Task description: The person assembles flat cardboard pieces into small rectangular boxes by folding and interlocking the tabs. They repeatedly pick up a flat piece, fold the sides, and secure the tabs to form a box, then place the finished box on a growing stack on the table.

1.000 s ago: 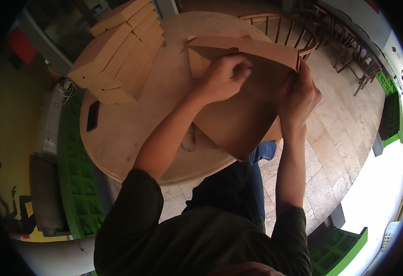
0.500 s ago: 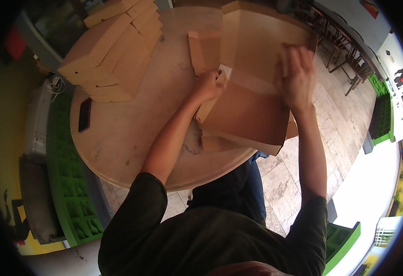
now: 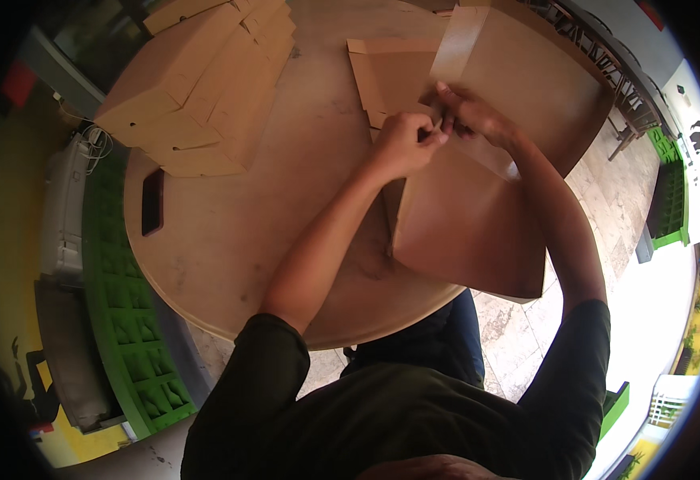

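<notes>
"What's in hand over there?"

"An open cardboard box (image 3: 470, 220), at the right side of the round table (image 3: 222, 264), its near corner jutting past the rim. The lid panel (image 3: 538, 72) leans away toward the far right."

"And the hands? They were apart half a second ago."

"That's the change. The right hand (image 3: 471, 116) was out by the box's right side; now it's come across to the left-hand fold, right beside the left hand (image 3: 410, 146). I'd take that to mean the work has narrowed to that one corner, where base and lid meet."

"Has either got a grip?"

"The left fingers are clenched, pinching the fold, as far as I can see. The right ones are bent in at the same spot, but I can't tell whether they're grasping card or just pressing. The corner isn't visibly tucked yet."

"What's that just beyond?"

"Another cardboard piece (image 3: 402, 76), toward the far rim, partly behind the box. Nobody's touching it."

"And farther off?"

"A stack of closed boxes (image 3: 198, 108) by the table's far left rim, well apart from the hands. Nearer, by the left rim, a dark phone (image 3: 152, 202); beyond that edge, a green slatted bench (image 3: 130, 336)."
</notes>
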Available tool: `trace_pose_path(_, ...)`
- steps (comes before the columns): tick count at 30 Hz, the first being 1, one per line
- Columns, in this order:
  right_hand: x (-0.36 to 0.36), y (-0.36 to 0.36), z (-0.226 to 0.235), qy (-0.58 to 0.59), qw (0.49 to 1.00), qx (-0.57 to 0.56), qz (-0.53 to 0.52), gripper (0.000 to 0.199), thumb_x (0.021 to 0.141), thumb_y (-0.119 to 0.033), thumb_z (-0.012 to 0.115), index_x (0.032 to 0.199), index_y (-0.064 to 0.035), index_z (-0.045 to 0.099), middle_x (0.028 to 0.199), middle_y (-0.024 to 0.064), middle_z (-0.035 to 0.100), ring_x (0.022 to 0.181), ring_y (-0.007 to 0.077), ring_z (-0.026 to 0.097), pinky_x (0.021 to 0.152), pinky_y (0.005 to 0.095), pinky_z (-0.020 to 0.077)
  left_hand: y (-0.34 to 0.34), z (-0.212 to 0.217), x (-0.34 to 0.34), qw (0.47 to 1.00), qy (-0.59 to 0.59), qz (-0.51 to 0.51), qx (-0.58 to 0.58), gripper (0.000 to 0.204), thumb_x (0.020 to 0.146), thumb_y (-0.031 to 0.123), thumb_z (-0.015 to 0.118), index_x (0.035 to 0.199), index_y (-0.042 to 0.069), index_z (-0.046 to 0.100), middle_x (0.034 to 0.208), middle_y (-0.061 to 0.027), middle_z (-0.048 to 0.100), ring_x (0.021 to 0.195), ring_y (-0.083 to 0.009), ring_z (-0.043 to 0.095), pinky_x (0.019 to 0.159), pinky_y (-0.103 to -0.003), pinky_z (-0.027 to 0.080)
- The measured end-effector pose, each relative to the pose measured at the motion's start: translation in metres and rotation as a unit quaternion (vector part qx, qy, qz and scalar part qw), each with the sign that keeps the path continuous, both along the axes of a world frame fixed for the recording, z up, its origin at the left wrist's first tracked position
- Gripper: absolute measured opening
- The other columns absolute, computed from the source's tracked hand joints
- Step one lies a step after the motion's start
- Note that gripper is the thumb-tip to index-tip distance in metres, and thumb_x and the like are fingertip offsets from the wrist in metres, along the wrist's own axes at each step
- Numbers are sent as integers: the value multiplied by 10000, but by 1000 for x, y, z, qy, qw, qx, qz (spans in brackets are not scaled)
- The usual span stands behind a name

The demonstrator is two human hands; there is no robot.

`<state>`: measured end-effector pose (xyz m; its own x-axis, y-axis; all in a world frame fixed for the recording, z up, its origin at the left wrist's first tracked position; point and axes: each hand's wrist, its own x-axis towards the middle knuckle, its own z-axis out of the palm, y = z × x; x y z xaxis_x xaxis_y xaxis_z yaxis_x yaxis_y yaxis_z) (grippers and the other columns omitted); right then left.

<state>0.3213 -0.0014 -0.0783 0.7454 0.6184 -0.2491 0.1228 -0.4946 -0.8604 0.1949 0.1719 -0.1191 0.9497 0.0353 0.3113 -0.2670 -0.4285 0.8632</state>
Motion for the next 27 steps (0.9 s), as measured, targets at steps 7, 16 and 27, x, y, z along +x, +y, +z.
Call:
trace_pose_path(7,13,6,-12,-7,998,57,-9,155,949,-76,526,1000,-7,655,900,80,675,674,161,600,604,321,475,-3,3,-2,993,88,20,-76,213,911,117,686,764,-13,605,707,-35,595,681,-87,528,595,-337,424)
trace_pose_path(16,-27,-14,-28,-297,955,10,8,174,906,26,580,1075,53,609,830,120,700,761,225,676,657,381,534,-22,-39,11,925,185,76,-324,118,936,109,654,987,16,706,906,-43,685,759,-143,599,683,-352,474)
trace_pose_path(27,-85,-60,-62,-198,970,18,-143,235,936,-84,727,1149,-2,785,1016,162,802,973,229,770,883,357,592,-57,-60,-1,814,312,-26,-489,105,964,166,764,1046,125,713,897,46,630,781,-93,534,763,-302,484)
